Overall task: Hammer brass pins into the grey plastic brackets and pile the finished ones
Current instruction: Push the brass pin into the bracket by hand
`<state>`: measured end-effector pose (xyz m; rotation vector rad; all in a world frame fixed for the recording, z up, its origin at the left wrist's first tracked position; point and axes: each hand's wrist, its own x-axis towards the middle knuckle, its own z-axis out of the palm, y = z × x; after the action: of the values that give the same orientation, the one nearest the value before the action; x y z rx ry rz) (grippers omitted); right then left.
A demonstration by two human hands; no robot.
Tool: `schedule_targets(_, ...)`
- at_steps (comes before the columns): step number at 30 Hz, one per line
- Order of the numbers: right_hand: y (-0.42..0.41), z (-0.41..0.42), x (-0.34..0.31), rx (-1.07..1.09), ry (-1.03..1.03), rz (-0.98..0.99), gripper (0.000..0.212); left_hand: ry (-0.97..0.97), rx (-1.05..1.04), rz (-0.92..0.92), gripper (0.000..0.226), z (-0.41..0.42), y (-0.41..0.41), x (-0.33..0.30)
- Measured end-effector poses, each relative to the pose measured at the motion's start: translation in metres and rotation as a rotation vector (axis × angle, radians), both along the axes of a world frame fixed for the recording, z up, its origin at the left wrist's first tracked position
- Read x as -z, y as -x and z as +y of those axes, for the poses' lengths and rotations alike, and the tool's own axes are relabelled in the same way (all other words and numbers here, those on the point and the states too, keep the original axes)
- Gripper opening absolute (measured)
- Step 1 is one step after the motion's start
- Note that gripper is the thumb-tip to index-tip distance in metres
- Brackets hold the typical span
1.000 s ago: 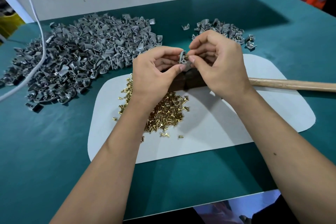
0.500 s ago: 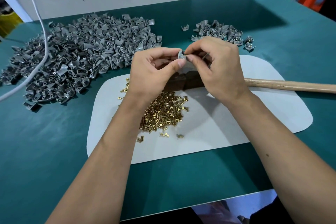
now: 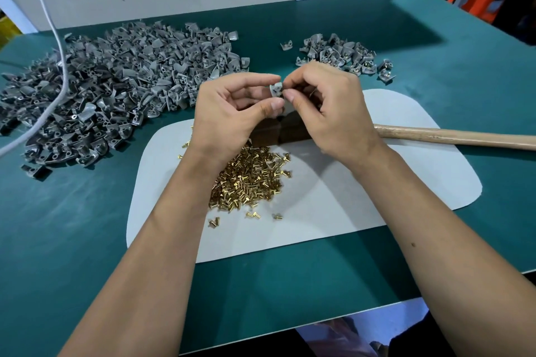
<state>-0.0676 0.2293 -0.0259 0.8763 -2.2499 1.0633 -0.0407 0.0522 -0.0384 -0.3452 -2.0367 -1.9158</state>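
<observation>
Green felt covered the bench (image 3: 87, 240), a pale mat (image 3: 377, 197) nearest, brass pins (image 3: 249, 180) heaped within reach. Above it the left hand (image 3: 232, 116) pinched a grey bracket (image 3: 275, 89) while right hand (image 3: 327, 113) fingers pinched at it, likely seating a pin. Beyond lay the hammer (image 3: 452, 136), raw brackets (image 3: 116, 81) far left, finished ones (image 3: 342, 55) far right. Since a second earlier, the hands had barely shifted.

Bright, even light falls from above; soft shadows lie under both arms on the bench (image 3: 87, 240). Wide-angle bending curves the far edges; the focus is sharp.
</observation>
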Motion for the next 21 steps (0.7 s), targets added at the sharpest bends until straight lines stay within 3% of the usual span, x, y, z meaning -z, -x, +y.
schedule_targets(21, -0.0050, 0.0040, -0.0074, 0.006, 0.038, -0.151, 0.005, -0.061, 0.051, -0.086, 0.025, 0.0045, -0.0092, -0.0089)
